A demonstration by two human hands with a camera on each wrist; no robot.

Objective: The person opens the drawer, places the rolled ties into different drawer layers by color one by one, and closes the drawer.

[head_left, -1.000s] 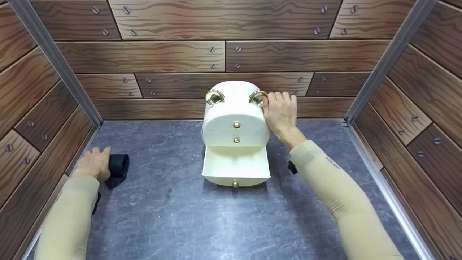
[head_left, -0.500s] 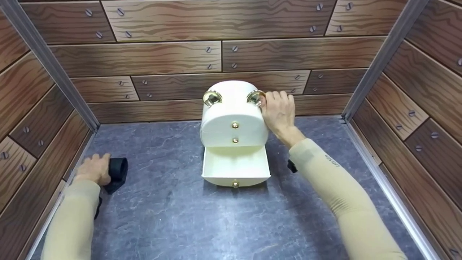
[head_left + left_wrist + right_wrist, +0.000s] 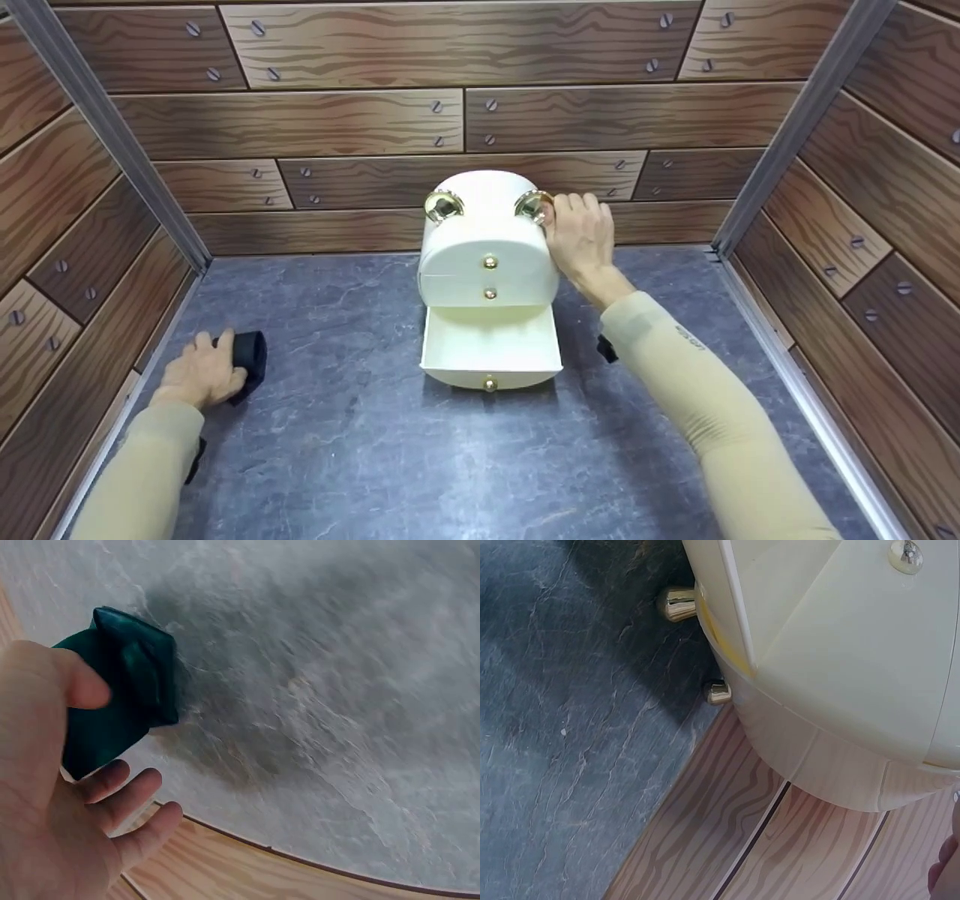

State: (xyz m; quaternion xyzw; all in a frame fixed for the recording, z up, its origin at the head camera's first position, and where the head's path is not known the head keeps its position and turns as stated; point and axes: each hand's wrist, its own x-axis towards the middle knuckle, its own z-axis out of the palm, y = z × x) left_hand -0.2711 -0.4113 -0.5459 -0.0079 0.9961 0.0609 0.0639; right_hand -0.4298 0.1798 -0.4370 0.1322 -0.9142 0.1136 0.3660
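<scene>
A white jewelry box (image 3: 487, 225) with a rounded top stands mid-floor near the back wall. Its bottom drawer (image 3: 491, 337) is pulled out and nothing lies in it. My right hand (image 3: 581, 232) grips the box's upper right side, thumb at the right gold fitting (image 3: 532, 204); only a bit of that hand (image 3: 949, 859) enters the right wrist view. Far to the left, my left hand (image 3: 201, 371) pinches a dark rolled, cloth-like piece (image 3: 124, 682) low over the floor. Its thumb presses on top, the other fingers spread loosely below; the index finger is hidden.
Wood-patterned walls (image 3: 465, 120) close in the back and both sides, with metal rails (image 3: 112, 142) along the corners. The floor (image 3: 337, 450) is dark grey and marbled. Gold feet (image 3: 679, 605) stick out under the box in the right wrist view.
My left hand has moved a little toward me with the dark piece, now covering more of it in the head view. The right hand, the box and its drawer keep their places.
</scene>
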